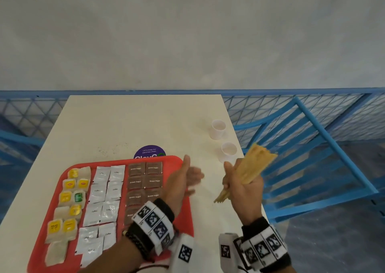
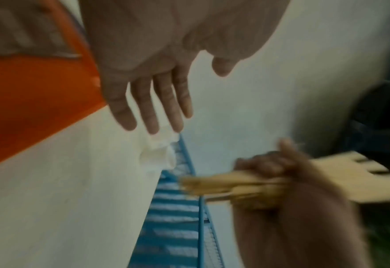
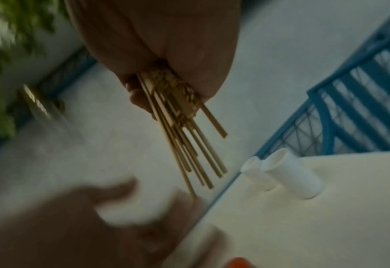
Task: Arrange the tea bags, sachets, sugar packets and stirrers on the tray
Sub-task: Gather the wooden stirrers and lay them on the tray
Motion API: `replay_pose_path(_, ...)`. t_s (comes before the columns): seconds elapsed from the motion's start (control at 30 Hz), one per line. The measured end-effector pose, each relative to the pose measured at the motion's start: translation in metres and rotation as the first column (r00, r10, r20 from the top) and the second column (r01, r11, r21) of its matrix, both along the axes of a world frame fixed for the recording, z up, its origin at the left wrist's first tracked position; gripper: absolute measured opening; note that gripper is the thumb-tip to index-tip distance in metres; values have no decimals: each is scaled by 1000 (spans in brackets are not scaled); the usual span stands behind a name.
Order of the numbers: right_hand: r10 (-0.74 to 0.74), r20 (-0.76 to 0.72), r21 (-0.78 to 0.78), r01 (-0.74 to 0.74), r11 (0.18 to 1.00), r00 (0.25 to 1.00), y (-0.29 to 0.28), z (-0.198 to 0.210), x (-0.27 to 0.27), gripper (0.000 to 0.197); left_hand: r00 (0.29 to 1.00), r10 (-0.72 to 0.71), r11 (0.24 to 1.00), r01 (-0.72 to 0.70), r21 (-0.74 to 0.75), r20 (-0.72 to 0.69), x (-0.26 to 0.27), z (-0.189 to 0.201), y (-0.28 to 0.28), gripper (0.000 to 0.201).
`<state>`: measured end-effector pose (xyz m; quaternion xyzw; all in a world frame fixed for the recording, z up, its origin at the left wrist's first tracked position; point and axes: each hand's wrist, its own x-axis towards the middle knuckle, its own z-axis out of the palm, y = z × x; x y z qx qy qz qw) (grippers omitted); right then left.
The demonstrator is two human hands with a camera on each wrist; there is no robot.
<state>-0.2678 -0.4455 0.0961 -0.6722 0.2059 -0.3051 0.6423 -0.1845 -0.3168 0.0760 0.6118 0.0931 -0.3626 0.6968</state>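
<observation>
A red tray [image 1: 183, 216] lies at the table's near left. On it run a column of tea bags [image 1: 69, 199] with yellow tags, a column of white sachets [image 1: 104, 206] and a column of brown sugar packets [image 1: 144, 181]. My right hand [image 1: 242, 186] grips a bundle of wooden stirrers [image 1: 253, 166] above the table, right of the tray; their ends fan out in the right wrist view [image 3: 189, 134]. My left hand [image 1: 187, 179] hovers over the tray's right edge, fingers straight and blurred, holding nothing [image 2: 152, 101].
Two white paper cups [image 1: 218, 129] [image 1: 228, 151] stand near the table's right edge. A purple round sticker [image 1: 149, 151] shows behind the tray. A blue chair [image 1: 312, 147] and blue mesh railing [image 1: 33, 110] flank the table.
</observation>
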Motion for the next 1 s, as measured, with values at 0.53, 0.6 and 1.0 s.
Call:
replay_pose_path(0.53,402,-371,-137,-477,868,837,48,-44,-26,10,921,-103,957,-12,-291,-376,-17,-34,43,80)
replay_pose_path(0.6,378,-665,-346,-714,609,644,43,-57,-35,28,976,-10,989,-22,-143,-219,-1,-30,67,90)
replay_pose_path(1.0,137,-929,-245,-848,469,344,90,-59,-15,50,608,-660,660,190,726,441,-17,-39,72,72)
